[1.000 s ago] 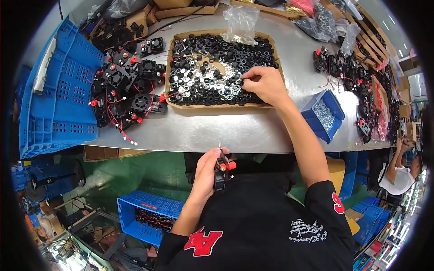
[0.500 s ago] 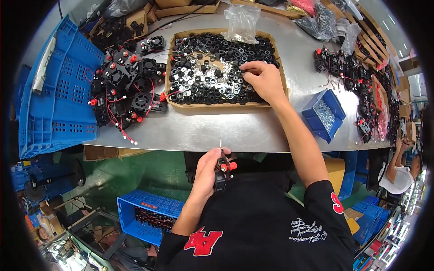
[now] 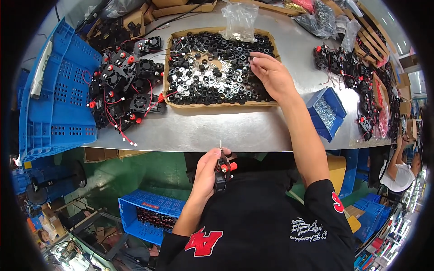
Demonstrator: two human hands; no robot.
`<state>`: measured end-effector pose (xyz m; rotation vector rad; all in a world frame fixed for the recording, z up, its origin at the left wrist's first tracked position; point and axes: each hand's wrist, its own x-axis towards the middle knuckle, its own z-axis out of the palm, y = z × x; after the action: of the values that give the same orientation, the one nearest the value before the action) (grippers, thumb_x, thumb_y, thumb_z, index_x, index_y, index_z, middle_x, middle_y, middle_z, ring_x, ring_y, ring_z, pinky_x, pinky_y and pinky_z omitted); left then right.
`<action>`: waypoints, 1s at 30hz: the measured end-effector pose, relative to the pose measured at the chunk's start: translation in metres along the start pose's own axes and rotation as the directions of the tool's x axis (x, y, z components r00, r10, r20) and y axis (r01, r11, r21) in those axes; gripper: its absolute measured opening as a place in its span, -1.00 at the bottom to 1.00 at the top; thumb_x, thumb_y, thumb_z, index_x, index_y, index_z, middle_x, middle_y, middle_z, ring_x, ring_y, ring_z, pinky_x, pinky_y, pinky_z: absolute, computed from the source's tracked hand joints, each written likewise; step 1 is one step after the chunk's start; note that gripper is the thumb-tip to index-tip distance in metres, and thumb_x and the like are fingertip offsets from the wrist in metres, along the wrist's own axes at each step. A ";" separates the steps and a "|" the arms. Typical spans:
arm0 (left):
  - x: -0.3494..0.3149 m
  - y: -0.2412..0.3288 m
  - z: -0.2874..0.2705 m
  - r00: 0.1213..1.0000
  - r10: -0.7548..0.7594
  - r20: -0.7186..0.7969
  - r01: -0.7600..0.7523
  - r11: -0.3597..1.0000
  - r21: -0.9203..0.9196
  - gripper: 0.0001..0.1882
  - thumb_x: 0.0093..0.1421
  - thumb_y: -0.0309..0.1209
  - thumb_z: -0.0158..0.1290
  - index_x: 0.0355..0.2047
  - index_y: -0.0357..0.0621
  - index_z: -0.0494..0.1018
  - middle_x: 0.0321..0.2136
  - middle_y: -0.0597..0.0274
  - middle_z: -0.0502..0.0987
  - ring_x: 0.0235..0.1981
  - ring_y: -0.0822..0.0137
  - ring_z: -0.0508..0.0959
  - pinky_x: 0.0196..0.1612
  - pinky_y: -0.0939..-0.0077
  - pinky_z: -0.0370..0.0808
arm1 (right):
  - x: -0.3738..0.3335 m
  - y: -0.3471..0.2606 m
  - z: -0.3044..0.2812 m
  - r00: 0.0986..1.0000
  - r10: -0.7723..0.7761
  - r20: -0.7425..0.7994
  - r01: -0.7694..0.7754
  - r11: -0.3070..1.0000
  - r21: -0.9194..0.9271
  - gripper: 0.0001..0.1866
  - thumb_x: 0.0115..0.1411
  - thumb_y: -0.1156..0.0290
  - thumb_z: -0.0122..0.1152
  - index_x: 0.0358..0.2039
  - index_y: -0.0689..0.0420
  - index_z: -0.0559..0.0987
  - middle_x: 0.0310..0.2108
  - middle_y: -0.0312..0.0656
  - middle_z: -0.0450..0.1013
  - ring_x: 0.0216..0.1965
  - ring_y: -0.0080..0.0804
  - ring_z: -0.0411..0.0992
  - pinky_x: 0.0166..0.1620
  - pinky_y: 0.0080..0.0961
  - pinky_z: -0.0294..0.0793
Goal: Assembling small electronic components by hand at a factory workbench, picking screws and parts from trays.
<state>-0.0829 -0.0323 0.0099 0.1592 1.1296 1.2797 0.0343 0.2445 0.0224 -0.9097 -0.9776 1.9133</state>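
My left hand [image 3: 206, 170] is closed around a small black fan assembly [image 3: 221, 179] at the table's near edge. A red knob [image 3: 233, 166] sticks out of its right side, and a thin metal pin [image 3: 220, 144] points up from its top. My right hand [image 3: 275, 77] is over the right part of a shallow cardboard tray [image 3: 221, 105], thumb and fingertips pinched together. Something small and dark shows at the fingertips, but I cannot tell whether it is held or lies behind them. Black rings [image 3: 228, 94], pale washers and a few screws fill the tray.
Left of the tray lie piled fan assemblies [image 3: 118, 77] with red wires, beside a tall blue crate [image 3: 61, 90]. A blue bin of small metal parts [image 3: 326, 114] stands right of my forearm. More assemblies [image 3: 337, 63] lie at the far right. Below is another blue crate [image 3: 142, 203].
My right hand has shifted slightly right and away from me over the tray, its fingers still pinched. My left hand and the fan assembly have stayed in place.
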 end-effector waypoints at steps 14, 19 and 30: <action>0.002 -0.004 -0.005 0.996 0.018 0.090 -0.024 0.997 0.068 -0.67 0.39 -0.20 -0.14 -0.15 -0.23 0.44 -0.51 0.34 0.47 -0.53 0.52 0.54 -0.49 0.65 0.51 | -0.017 0.004 -0.008 0.997 -0.076 0.018 0.077 0.938 -0.339 -0.72 0.24 0.59 0.05 -0.06 0.31 0.59 -0.13 -0.15 0.54 -0.20 -0.54 0.46 -0.04 -0.63 0.48; 0.000 0.001 0.003 0.999 0.004 0.043 -0.007 0.998 0.057 -0.67 0.39 -0.20 -0.13 -0.15 -0.24 0.44 -0.54 0.35 0.45 -0.57 0.55 0.49 -0.51 0.65 0.49 | -0.017 0.004 -0.010 0.991 -0.119 0.062 0.133 0.810 -0.571 -0.74 0.25 0.56 0.04 -0.10 0.30 0.62 -0.15 -0.20 0.52 -0.22 -0.55 0.49 -0.07 -0.63 0.51; -0.002 0.003 0.010 1.000 0.006 0.002 -0.006 0.996 0.091 -0.64 0.37 -0.22 -0.14 -0.16 -0.32 0.43 -0.56 0.40 0.39 -0.61 0.64 0.35 -0.57 0.73 0.29 | -0.011 0.013 -0.012 0.954 -0.248 0.171 0.301 0.764 -0.571 -0.70 0.28 0.59 0.02 0.00 0.34 0.53 -0.07 -0.16 0.44 -0.11 -0.44 0.49 0.00 -0.58 0.52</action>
<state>-0.0771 -0.0277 0.0181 0.2314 1.1875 1.2344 0.0446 0.2332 0.0083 -0.9583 -1.7215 1.4118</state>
